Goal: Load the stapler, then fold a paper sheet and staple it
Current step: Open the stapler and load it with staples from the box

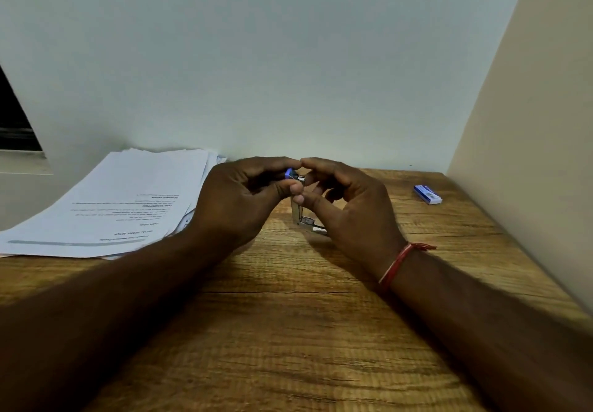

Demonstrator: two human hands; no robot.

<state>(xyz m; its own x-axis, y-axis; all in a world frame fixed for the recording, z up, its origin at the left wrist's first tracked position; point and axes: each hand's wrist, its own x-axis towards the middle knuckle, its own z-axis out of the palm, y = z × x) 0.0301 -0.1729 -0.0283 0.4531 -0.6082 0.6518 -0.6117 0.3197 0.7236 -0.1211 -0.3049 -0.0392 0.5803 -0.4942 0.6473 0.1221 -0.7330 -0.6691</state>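
The wooden table (288, 331) carries everything. The paper stack (128, 200) lies to the left of the stapler (296, 210), near it but not touching, printed side up.

Your left hand (237, 200) curls round the stapler's blue top. Your right hand (349, 209) pinches the metal end just beside it, thumb against fingertips. The two hands meet at that point, so neither is nearer. The stapler is hinged open: its metal channel stands nearly upright between your hands and its base lies flat on the table, under your right palm. I judge you are at the loading step. I cannot tell whether any staples sit in the channel.

The staple box (427, 194) lies well to the right of the stapler, so your right hand is closer to it. I cannot tell what it contains.
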